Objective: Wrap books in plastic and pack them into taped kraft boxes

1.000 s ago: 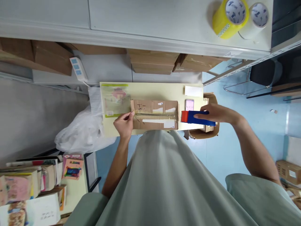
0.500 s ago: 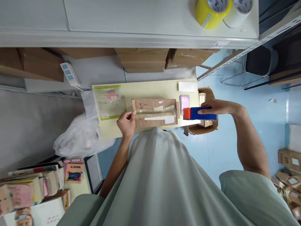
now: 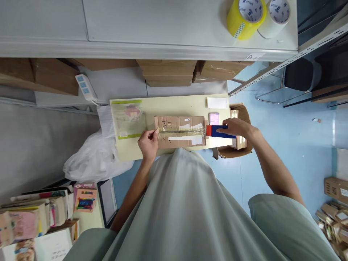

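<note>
A flat brown cardboard box [image 3: 174, 142] lies on the pale yellow table [image 3: 174, 105], with clear tape along its middle seam. My left hand [image 3: 148, 144] pinches at the box's left end, where the tape sits; whether it grips tape or cardboard is too small to make out. With my right hand [image 3: 237, 127] I grip a blue tape dispenser [image 3: 220, 132]. Its red head touches or nearly touches the right end of the box.
A phone [image 3: 214, 118] and a white paper slip [image 3: 216, 103] lie at the table's right. On the left are a clear plastic pouch [image 3: 129, 121] and a white plastic bag [image 3: 92, 156]. An open carton [image 3: 246, 115] stands beyond the right edge. Tape rolls [image 3: 246, 21] sit on the shelf above.
My right hand has moved left with the tape dispenser, bringing its red head to the box's right end. My left hand stays at the left end.
</note>
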`<action>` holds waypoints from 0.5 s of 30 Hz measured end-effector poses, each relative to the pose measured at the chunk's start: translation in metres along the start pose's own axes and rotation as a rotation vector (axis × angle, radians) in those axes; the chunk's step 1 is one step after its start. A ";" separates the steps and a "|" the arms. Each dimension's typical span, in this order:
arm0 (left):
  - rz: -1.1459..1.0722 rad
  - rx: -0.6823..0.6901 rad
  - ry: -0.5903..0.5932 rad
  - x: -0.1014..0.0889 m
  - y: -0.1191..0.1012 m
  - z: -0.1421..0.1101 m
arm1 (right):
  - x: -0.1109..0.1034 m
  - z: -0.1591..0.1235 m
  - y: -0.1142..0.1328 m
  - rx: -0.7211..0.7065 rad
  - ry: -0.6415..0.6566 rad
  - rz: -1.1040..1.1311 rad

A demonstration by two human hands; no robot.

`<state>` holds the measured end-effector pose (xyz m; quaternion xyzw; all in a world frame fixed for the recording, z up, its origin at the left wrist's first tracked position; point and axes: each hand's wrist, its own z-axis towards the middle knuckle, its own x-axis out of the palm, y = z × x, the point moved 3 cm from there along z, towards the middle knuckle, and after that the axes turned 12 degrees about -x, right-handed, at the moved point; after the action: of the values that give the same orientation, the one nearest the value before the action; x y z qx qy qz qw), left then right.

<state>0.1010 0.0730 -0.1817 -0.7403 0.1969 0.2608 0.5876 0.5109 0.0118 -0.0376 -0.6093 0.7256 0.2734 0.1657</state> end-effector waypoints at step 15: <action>-0.084 -0.188 0.086 -0.003 -0.010 0.002 | 0.054 0.013 0.035 0.122 -0.230 -0.196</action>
<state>0.1043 0.0777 -0.1726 -0.8104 0.1653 0.2210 0.5168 0.4644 -0.0194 -0.0724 -0.6307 0.6541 0.2792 0.3104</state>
